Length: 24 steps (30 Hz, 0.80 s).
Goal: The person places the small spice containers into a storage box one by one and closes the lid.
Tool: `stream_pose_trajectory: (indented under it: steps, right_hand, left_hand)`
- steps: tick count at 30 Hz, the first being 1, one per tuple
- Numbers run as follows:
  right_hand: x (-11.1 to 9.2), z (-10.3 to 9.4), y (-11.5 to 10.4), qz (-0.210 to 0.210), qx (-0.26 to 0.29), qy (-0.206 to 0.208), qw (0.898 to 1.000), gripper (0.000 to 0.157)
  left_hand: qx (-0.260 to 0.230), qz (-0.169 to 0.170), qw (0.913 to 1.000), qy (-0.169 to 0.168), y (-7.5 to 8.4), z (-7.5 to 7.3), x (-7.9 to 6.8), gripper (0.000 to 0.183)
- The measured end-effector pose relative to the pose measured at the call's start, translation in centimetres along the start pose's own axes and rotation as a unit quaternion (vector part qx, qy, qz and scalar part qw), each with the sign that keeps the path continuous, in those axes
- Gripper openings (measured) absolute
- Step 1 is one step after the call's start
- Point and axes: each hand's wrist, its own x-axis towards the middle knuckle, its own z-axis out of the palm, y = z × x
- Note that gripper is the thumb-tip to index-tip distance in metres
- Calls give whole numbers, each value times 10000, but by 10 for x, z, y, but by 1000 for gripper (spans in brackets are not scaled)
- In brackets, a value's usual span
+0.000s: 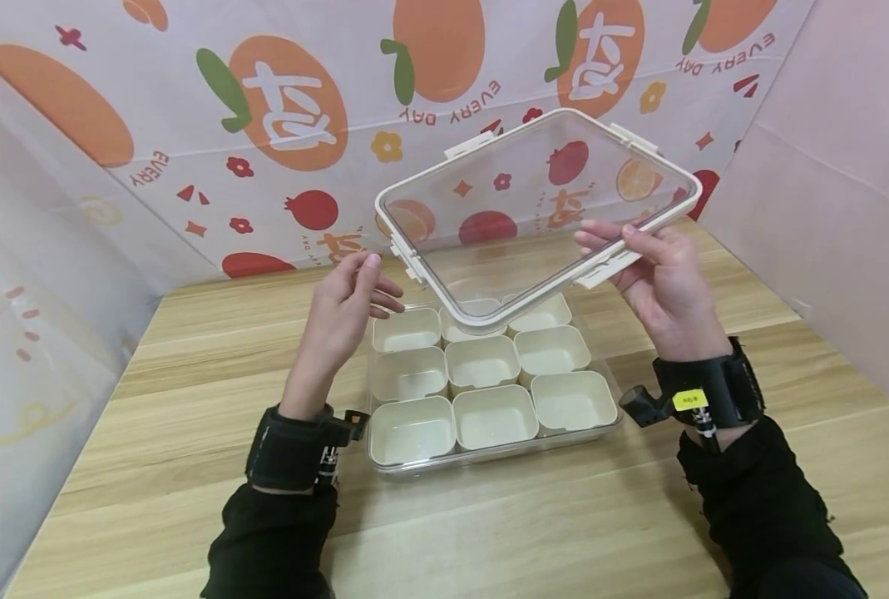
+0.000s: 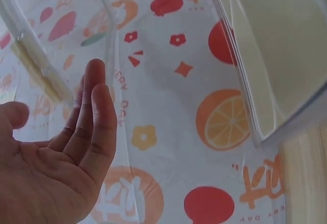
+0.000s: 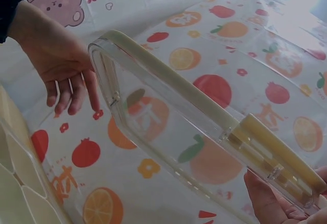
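A clear lid with a cream rim and side latches is held tilted in the air by my right hand, thumb on one side of the rim and fingers on the other. Beside the lid's left corner is my left hand, its fingers loosely extended and holding nothing. In the left wrist view the lid's edge passes close behind the left fingertips. Below the lid, a clear box holds rows of cream square cups. The lid overlaps the back row in the head view.
The box stands on a wood-grain table. A fruit-printed sheet rises behind the table, and pale walls flank it. Black camera straps circle both wrists.
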Motion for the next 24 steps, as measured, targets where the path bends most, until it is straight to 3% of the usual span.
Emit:
stream_pose_trajectory:
  steps: [4, 8, 12, 17, 24]
  right_hand:
    - [1, 2, 8, 109, -41, -56, 9999, 13]
    - [0, 5, 16, 179, -250, -24, 9995, 7]
    - [-2, 9, 21, 232, -433, -18, 9988, 5]
    - [-3, 12, 24, 212, -530, -51, 9984, 11]
    - [-2, 12, 26, 201, -587, -40, 9981, 13]
  left_hand:
    - [-339, -205, 9988, -272, 1, 1, 0, 52]
    - [-843, -544, 9937, -499, 3, 3, 2, 60]
    - [-1170, -869, 9881, -490, 5, 2, 4, 62]
    - [-1159, -1095, 9860, -496, 9, -4, 3, 63]
    - [-857, -1132, 9884, -546, 11, -7, 3, 62]
